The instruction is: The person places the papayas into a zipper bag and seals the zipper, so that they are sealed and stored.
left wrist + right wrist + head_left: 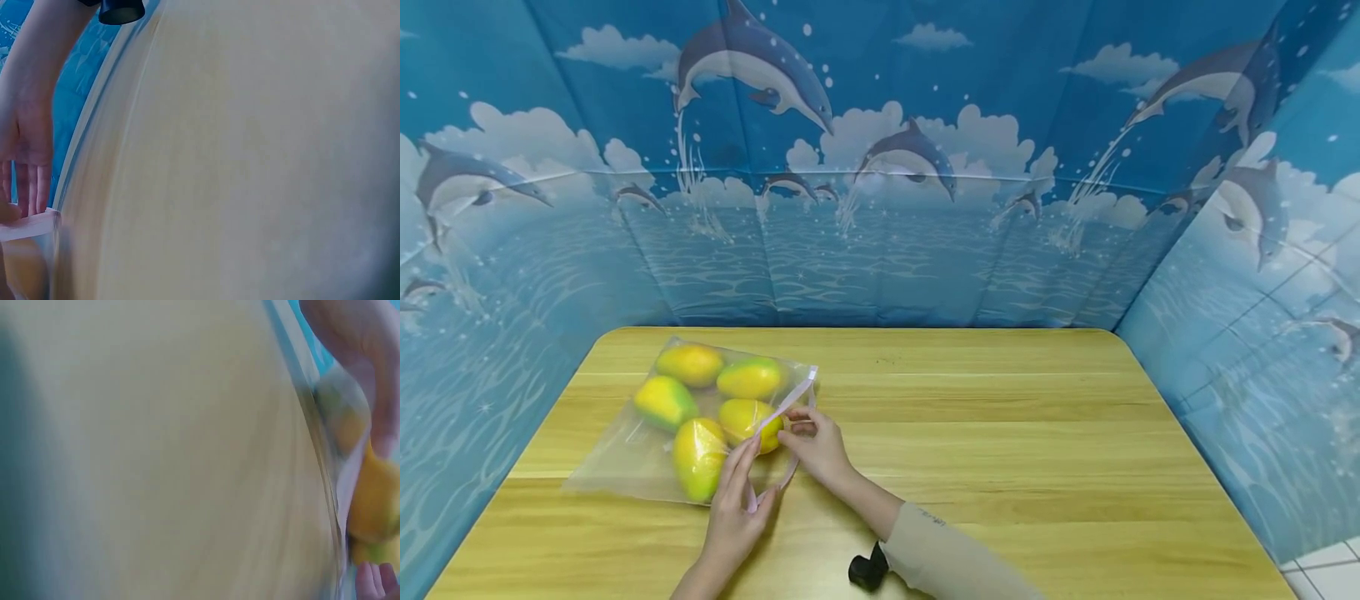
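A clear zip bag (617, 471) with a pinkish strip along its mouth lies on the table, its mouth facing right. Several yellow-green mangoes (664, 402) are inside. My left hand (733, 508) grips the edge of the mouth, fingers above and thumb below, lifting the upper layer. At the opening, my right hand (822, 450) has thumb and fingers around the near end of a yellow mango (747, 419). In the left wrist view, the right hand's fingers (31, 184) reach past the strip (28, 225). The right wrist view shows a mango (375, 503) beside the mouth.
The wood-grain table (1000, 450) extends to the right of the bag. A black device (868, 571) sits by the right sleeve (947, 550). A dolphin-print curtain (880, 250) stands along the table's back and sides.
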A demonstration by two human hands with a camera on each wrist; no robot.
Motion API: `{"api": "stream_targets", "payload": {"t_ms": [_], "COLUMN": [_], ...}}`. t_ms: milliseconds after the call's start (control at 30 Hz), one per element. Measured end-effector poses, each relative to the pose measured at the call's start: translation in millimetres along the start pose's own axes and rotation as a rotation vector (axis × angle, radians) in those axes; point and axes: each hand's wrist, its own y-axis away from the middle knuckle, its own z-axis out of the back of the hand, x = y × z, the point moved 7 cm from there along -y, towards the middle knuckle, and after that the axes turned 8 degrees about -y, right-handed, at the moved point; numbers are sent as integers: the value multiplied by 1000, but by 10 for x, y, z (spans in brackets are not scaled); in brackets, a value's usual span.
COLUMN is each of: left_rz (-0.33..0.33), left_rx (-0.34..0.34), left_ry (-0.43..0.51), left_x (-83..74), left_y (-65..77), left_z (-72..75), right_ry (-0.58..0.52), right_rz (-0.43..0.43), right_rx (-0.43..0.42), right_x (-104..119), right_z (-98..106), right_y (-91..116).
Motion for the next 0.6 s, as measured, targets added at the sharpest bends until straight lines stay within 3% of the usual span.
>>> {"api": "stream_targets", "payload": {"t_ms": [133, 267, 433, 600], "left_rz": [9, 27, 36, 37], "left_rx": [3, 18, 26, 29], "left_ry": [-18, -24, -44, -50], "left_x": [-11, -5, 0, 7], "left_y": [-8, -3, -2, 1], "left_z": [7, 8, -6, -24], "right_ry": [22, 10, 53, 89], "right_rz": [34, 68, 104, 27], "right_rx": [-124, -219, -266, -279], "right_x": [26, -148, -263, -314], "right_z": [193, 384, 499, 510], "right_y": [-103, -361, -629, -722]}}
